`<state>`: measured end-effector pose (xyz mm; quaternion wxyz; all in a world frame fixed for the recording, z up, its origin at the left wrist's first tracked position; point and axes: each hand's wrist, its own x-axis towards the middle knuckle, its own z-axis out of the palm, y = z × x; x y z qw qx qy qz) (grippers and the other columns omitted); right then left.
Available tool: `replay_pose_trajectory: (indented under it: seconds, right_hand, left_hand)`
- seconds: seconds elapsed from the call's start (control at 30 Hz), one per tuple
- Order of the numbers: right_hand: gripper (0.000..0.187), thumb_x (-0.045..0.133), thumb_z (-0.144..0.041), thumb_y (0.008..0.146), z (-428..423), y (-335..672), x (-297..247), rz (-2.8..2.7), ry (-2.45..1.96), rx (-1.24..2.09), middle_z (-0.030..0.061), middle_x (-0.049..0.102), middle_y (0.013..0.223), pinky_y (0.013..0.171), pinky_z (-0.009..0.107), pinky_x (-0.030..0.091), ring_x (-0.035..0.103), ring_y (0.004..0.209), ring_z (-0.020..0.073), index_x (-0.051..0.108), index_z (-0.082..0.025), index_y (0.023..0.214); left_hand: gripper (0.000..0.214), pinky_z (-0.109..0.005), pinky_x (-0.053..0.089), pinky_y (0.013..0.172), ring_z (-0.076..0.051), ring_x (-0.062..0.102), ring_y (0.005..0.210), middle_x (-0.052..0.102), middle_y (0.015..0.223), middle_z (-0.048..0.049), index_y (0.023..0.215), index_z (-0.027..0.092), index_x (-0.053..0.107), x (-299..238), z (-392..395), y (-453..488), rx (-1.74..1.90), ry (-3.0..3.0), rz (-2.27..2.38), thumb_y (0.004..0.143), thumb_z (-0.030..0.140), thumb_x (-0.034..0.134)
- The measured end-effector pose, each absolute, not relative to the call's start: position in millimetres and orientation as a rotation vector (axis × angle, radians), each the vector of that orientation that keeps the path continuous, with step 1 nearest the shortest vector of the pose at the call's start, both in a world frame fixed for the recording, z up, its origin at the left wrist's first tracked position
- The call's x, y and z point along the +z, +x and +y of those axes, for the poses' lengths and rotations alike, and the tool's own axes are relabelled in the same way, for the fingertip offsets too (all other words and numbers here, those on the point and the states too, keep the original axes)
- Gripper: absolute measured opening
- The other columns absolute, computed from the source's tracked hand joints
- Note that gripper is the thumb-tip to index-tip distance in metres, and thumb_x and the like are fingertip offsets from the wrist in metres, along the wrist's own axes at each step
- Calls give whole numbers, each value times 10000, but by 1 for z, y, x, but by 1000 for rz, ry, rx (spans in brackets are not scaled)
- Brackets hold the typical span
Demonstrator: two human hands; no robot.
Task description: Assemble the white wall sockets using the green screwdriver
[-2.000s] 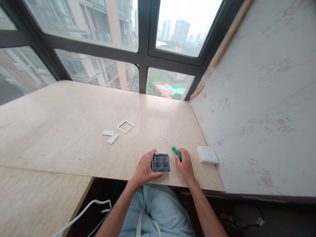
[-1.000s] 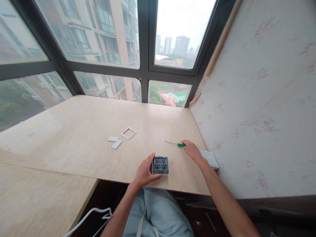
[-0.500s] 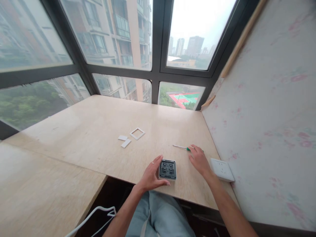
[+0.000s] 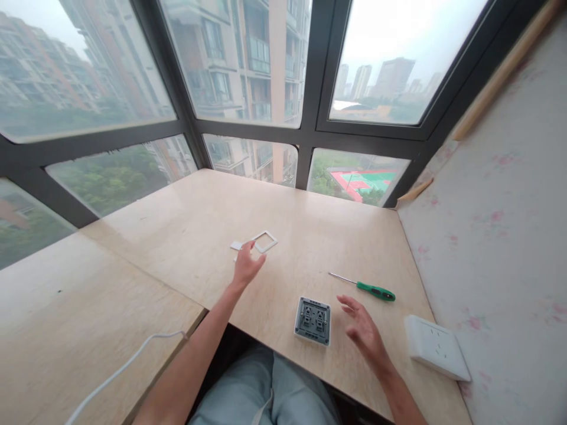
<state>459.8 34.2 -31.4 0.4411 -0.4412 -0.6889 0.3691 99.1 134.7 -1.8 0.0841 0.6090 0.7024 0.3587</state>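
Observation:
My left hand (image 4: 248, 264) reaches over the white rocker plates with thumb and fingers apart, holding nothing. One white plate (image 4: 235, 245) shows beside its fingers, and another is mostly hidden under the hand. Just right of the fingertips lies a square white frame (image 4: 272, 245). The wall switch (image 4: 312, 320), with its dark inner mechanism exposed, rests face up near the front edge. To its right, my right hand (image 4: 361, 330) hovers with fingers spread and empty. Beyond that hand lies a green-handled screwdriver (image 4: 376, 291), its shaft pointing left.
A white wall socket (image 4: 436, 347) sits against the papered wall on the right. A white cable (image 4: 128, 366) runs over the lower left tabletop (image 4: 57, 330). Dark-framed windows (image 4: 305, 88) border the far side. My legs are below the front edge.
My left hand has left the switch and moved forward-left to the white plates. My right hand has come away from the screwdriver toward the switch. The view has turned left.

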Motion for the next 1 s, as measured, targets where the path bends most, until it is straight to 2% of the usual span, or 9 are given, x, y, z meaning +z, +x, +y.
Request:
replay_pose_trajectory:
  seconds: [0.07, 0.13, 0.2, 0.37, 0.57, 0.73, 0.87, 1.0]
  right_hand:
    - [883, 663, -682, 744, 30, 458, -32, -1886, -1049, 923, 165, 487, 1459, 1085, 520, 431, 483, 1336, 348, 379, -236, 1451]
    - [1112, 807, -638, 597, 28, 456, -34, -2085, -1056, 867, 161, 422, 1512, 1123, 558, 372, 405, 1387, 382, 294, -258, 1507]
    - [1206, 857, -571, 563, 27, 453, -35, -2219, -1073, 789, 161, 393, 1531, 1129, 583, 352, 377, 1401, 396, 215, -274, 1539]
    - [1005, 750, -362, 764, 27, 451, -37, -2283, -1106, 677, 141, 417, 1521, 1114, 567, 386, 412, 1390, 350, 131, -298, 1553]
    - [976, 736, -343, 768, 27, 450, -40, -2246, -1134, 645, 128, 441, 1508, 1093, 554, 420, 450, 1364, 346, 153, -298, 1549]
    - [966, 737, -374, 769, 27, 449, -40, -2218, -1151, 651, 118, 454, 1501, 1089, 542, 433, 465, 1355, 344, 170, -307, 1548]
    - [941, 715, -380, 795, 27, 448, -40, -2212, -1156, 649, 116, 430, 1517, 1087, 537, 438, 454, 1365, 335, 155, -310, 1549]
    - [924, 696, -374, 810, 28, 448, -39, -2217, -1167, 651, 126, 415, 1525, 1101, 535, 423, 434, 1381, 331, 151, -295, 1552]
  left_hand:
    - [626, -511, 415, 1041, -345, 497, 1282, 568, 1312, -188, 1294, 165, 465, 2, 159, 85, 974, 1881, 2127, 746, 336, 717]
    - [770, -546, 377, 1048, -402, 452, 1306, 570, 1305, -213, 1288, 151, 467, 4, 177, 77, 856, 1918, 2153, 644, 400, 807]
    - [853, -565, 373, 1020, -443, 439, 1297, 595, 1260, -229, 1270, 139, 478, 5, 190, 74, 741, 1941, 2168, 575, 474, 842]
    - [800, -517, 398, 973, -412, 549, 1172, 662, 1135, -187, 1266, 144, 496, 7, 208, 68, 560, 2009, 2139, 622, 509, 798]
    - [875, -414, 403, 1033, -303, 575, 1178, 617, 1253, -141, 1399, 157, 374, 18, 198, 58, 559, 2166, 1959, 682, 473, 765]
    - [896, -449, 434, 1028, -299, 567, 1192, 589, 1282, -140, 1426, 180, 329, 24, 173, 50, 748, 2241, 1780, 688, 444, 763]
    - [888, -432, 477, 999, -289, 566, 1200, 573, 1310, -137, 1445, 190, 313, 34, 142, 53, 850, 2235, 1656, 714, 443, 748]
    - [899, -470, 432, 1063, -302, 533, 1254, 561, 1346, -140, 1471, 203, 302, 51, 106, 73, 825, 2254, 1516, 725, 438, 744]
